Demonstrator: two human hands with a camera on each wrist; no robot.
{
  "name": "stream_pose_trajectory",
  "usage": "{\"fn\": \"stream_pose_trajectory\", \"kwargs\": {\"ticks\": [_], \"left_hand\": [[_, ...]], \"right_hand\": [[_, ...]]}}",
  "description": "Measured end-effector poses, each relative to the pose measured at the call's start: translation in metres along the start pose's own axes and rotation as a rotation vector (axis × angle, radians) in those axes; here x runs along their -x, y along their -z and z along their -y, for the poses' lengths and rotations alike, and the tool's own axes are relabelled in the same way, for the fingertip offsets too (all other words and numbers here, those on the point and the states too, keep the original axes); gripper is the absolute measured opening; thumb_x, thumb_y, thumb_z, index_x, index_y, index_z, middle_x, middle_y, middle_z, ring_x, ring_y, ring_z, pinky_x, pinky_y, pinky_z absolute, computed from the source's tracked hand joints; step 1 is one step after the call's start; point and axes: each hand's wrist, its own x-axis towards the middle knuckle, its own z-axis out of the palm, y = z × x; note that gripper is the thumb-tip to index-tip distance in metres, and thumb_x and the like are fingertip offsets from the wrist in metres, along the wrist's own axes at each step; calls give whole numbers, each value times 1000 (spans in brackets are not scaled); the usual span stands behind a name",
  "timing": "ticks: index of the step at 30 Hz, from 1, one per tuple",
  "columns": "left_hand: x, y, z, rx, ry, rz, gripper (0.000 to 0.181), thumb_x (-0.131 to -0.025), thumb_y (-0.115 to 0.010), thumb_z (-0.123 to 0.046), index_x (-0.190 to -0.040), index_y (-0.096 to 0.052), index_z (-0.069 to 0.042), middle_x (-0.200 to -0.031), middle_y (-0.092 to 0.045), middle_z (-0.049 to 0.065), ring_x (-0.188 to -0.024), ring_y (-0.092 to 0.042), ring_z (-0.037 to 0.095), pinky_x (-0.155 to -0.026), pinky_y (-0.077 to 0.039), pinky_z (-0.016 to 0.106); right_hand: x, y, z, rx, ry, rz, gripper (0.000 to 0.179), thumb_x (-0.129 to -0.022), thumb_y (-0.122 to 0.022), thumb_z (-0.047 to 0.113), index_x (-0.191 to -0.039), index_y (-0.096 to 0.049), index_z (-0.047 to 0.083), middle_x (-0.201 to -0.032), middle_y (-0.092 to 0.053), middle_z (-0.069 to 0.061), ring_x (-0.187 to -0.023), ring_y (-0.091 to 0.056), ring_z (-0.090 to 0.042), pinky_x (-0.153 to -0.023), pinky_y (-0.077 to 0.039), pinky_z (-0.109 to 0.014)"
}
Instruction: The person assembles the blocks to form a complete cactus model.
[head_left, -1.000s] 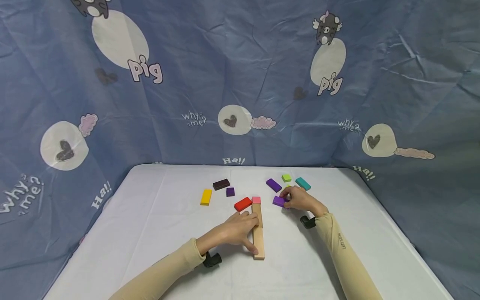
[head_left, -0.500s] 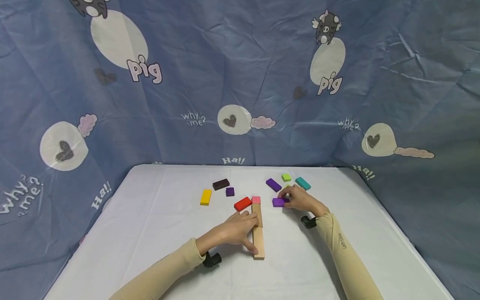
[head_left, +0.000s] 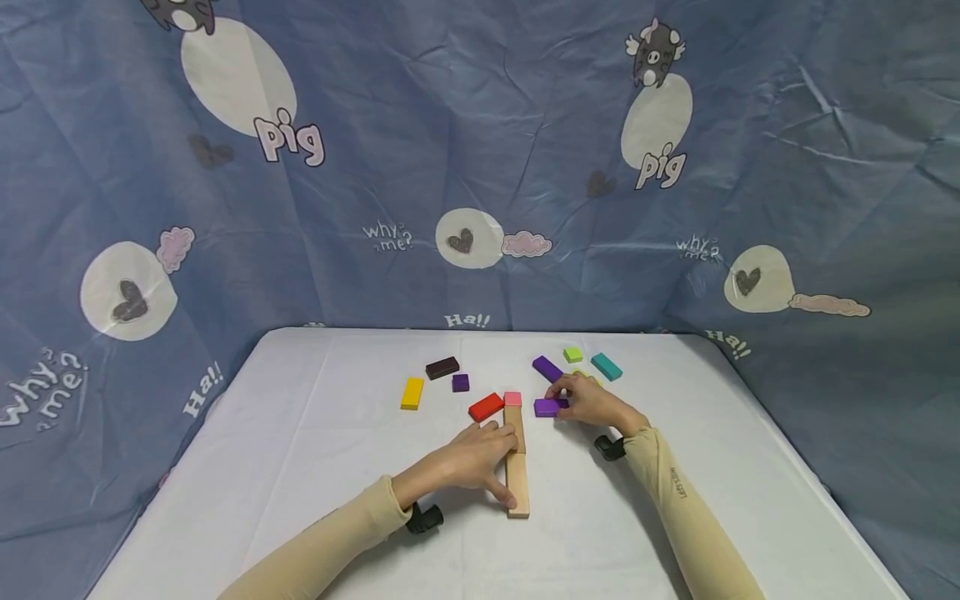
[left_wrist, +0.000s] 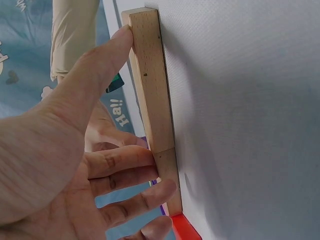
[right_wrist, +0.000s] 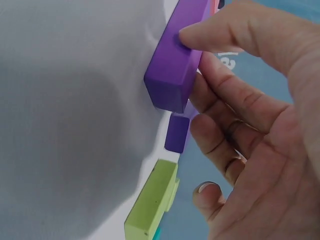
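Note:
My left hand [head_left: 474, 461] rests along a row of plain wooden blocks [head_left: 517, 487] on the table. In the left wrist view, its straight thumb touches the side of the nearer wooden block [left_wrist: 150, 85], and the other fingers lie against the farther one. At the row's far end sits a pink block [head_left: 512, 399], with a red block [head_left: 486, 407] to its left. My right hand [head_left: 591, 402] pinches a purple block [head_left: 547, 408] right of the row. The right wrist view has the thumb on one face of this purple block [right_wrist: 172, 60], other fingers behind.
Farther back lie a second purple block [head_left: 547, 367], a small green block [head_left: 573, 354] and a teal block [head_left: 607, 367]. A yellow-green block [right_wrist: 152, 202] is partly hidden behind my right hand. Yellow [head_left: 412, 394], dark brown [head_left: 442, 367] and small dark purple [head_left: 461, 382] blocks lie left.
My right hand has moved a little to the left with the purple block, nearer the wooden row. The left hand has stayed in place.

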Motion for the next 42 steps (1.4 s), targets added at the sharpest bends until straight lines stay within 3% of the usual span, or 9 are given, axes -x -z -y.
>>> {"fn": "stream_pose_trajectory", "kwargs": {"ticks": [12, 42], "left_hand": [[1, 0, 0, 0, 5, 1, 75, -62, -79, -65, -117, -60, -18, -104, -50, -9, -98, -48, 12, -92, -43, 37], [-1, 0, 0, -9, -7, -2, 73, -62, -79, -65, -114, -60, -18, -103, -49, -9, -97, -48, 12, -90, -45, 37]], "right_hand": [[-3, -7, 14, -34, 15, 33, 34, -72, -80, 12, -104, -70, 11, -102, -67, -1, -94, -52, -17, -84, -42, -35], [-5, -12, 19, 1, 42, 41, 32, -72, -78, 15, -103, -70, 15, -99, -65, 4, -90, -51, -15, -81, -40, -31]]}}
